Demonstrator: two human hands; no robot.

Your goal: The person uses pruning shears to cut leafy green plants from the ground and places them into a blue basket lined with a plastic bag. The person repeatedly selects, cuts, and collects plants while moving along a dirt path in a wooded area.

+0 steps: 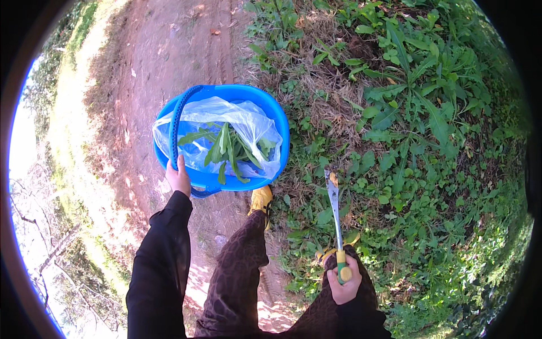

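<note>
My left hand (pixel 179 177) grips the dark blue handle of a blue plastic basket (pixel 281 127) in front of me. A clear plastic bag (pixel 237 111) lines the basket. Inside the bag lie several picked green leaves (pixel 224 148). In my right hand (pixel 346 279) is a weeding trowel (pixel 334 203) with a green and yellow handle. Its narrow metal blade points away from me, with soil stuck near the tip. The blade is above low weeds, to the right of the basket; whether it touches them I cannot tell.
A dirt path (pixel 182 46) runs along the left. Leafy weeds (pixel 406 97) and dry grass (pixel 326 97) cover the bank on the right. My yellow shoe (pixel 260 199) stands just below the basket; the other shoe is partly hidden by leaves. Bare branches (pixel 55 254) show at the far left.
</note>
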